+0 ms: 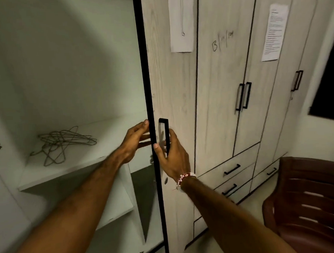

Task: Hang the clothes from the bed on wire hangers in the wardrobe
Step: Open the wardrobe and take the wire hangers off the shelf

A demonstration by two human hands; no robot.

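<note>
The wardrobe door (171, 83) of pale wood grain stands partly open, its black edge running down the middle of the view. My right hand (172, 155) grips the door's black handle (165, 134), thumb at the door edge. My left hand (135, 142) is at the inner side of the door edge, fingers extended toward it. Inside, several wire hangers (63, 144) lie in a tangled pile on a white shelf (105, 149). No clothes or bed are in view.
More shut wardrobe doors with black handles (243, 96) and drawers (231, 169) stand to the right. Two paper sheets (181, 20) are stuck on the doors. A dark red plastic chair (311, 201) stands at the lower right. Lower white shelves sit below the hangers.
</note>
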